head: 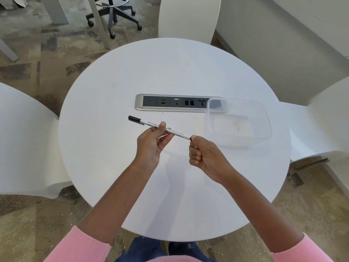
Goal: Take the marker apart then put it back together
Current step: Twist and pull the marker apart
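Observation:
A slim white whiteboard marker (178, 133) with black print is held level above the round white table (113, 157). Its black cap (134, 119) with a clip sits on the left end, pointing up-left. My left hand (151, 146) pinches the marker's barrel near the middle between thumb and fingers. My right hand (203, 155) is closed in a fist around the marker's right end, whose dark tip part just shows at the thumb. What lies inside the fist is hidden.
A clear plastic container (262, 118) stands on the table at the right, partly over a silver and black socket strip (170, 103). White chairs (22, 138) surround the table. An office chair base (113, 14) is on the carpet at the back.

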Tool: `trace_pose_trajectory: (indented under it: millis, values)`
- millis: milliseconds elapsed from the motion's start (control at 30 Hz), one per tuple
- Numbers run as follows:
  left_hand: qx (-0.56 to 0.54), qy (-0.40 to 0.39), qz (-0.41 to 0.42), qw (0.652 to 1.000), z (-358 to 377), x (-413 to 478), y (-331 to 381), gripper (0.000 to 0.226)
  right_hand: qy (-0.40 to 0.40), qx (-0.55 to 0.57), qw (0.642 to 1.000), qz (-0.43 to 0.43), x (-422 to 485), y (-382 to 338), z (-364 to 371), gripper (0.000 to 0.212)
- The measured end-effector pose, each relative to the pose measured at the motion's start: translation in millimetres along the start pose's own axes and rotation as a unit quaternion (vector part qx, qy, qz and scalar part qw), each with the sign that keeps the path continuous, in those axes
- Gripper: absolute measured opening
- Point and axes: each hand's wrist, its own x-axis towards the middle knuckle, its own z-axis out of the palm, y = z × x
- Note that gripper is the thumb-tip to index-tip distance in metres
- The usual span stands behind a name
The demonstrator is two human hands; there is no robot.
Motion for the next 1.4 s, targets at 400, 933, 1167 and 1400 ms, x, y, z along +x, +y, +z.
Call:
trace_pose_trajectory:
  millis: [400,933,1167,1400]
  values:
    - [-0.022,0.022,-0.046,0.998,1,-1,4,0.016,0.038,-0.582,0.74,-0.335,-4,-2,-15,0.026]
    - [0.04,-0.011,-0.001,0.999,-1,2,4,0.016,0.026,-0.235,0.964,-0.121,-3,8,-3,0.037]
    - [0.035,0.0,-0.006,0.999,1,2,5,0.017,0.064,-0.409,0.886,-0.21,-8,7,-9,0.032]
    - [0.045,-0.015,-0.001,0.999,0,2,4,0.017,0.076,-0.421,0.882,-0.196,-8,8,-10,0.025]
